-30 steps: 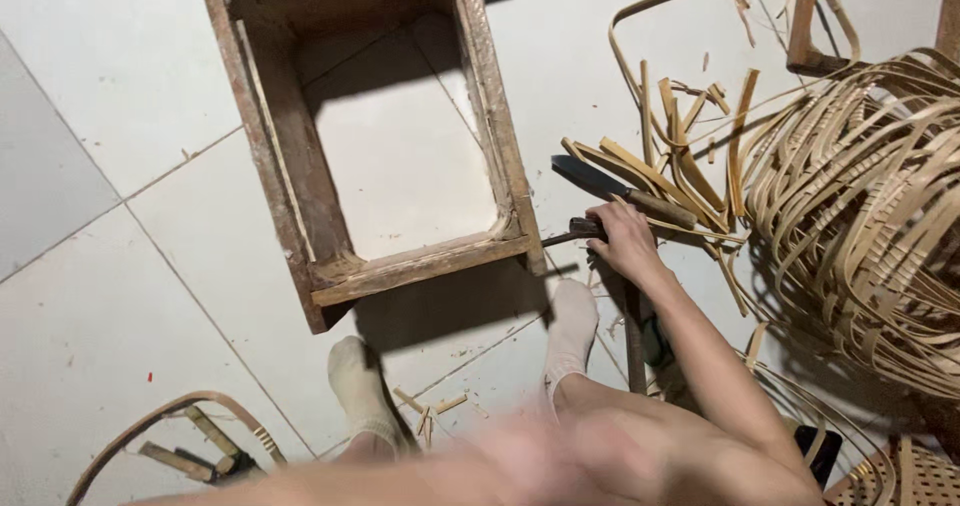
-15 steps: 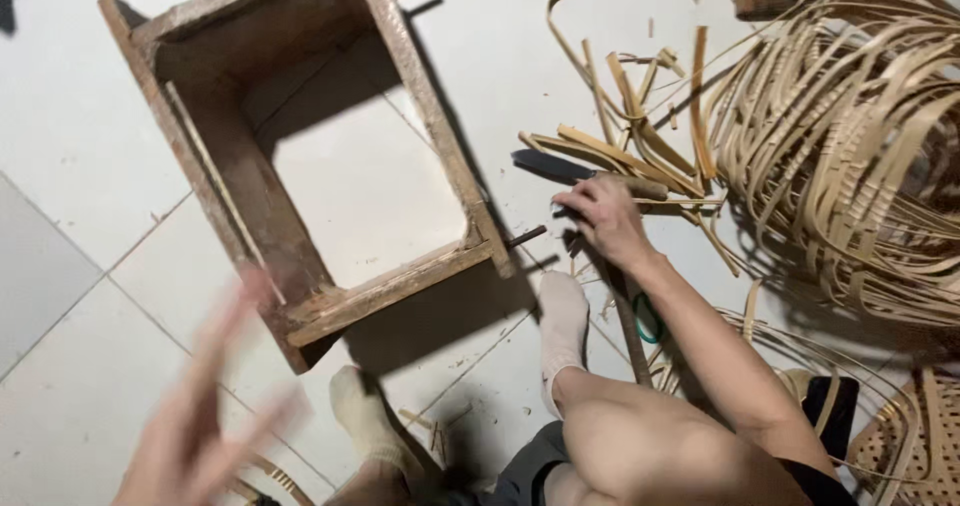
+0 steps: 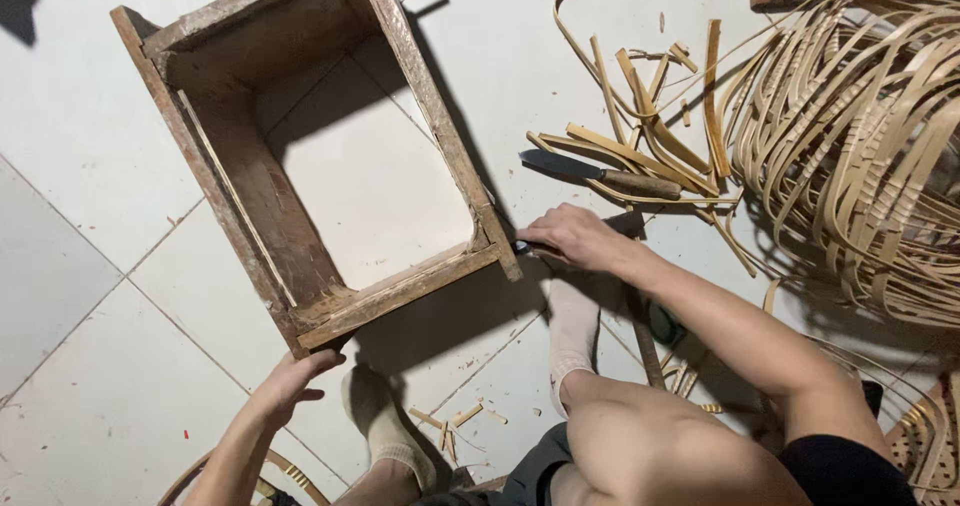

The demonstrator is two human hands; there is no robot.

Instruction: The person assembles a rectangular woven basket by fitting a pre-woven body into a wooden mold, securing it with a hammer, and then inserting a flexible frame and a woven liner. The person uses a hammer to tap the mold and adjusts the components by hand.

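I am wearing no sleeves that reach my forearms: both arms are showing bare down to my left hand [image 3: 290,381] and my right hand [image 3: 575,238], with no rings, watch or gloves on either. A dark, nearly black sleeve edge [image 3: 845,471] is covering my right upper arm. I am wearing pale cream ankle socks [image 3: 572,331], slightly soiled, and dark grey shorts [image 3: 535,471], leaving my knees bare.

This looks like a home craft workspace — the work happens on a white tiled floor [image 3: 90,166], not at a bench. Loose cane strips [image 3: 640,146] and a big coil of split rattan [image 3: 850,156] lie about, a knife [image 3: 600,174] among them — beside a rough wooden frame [image 3: 300,146].
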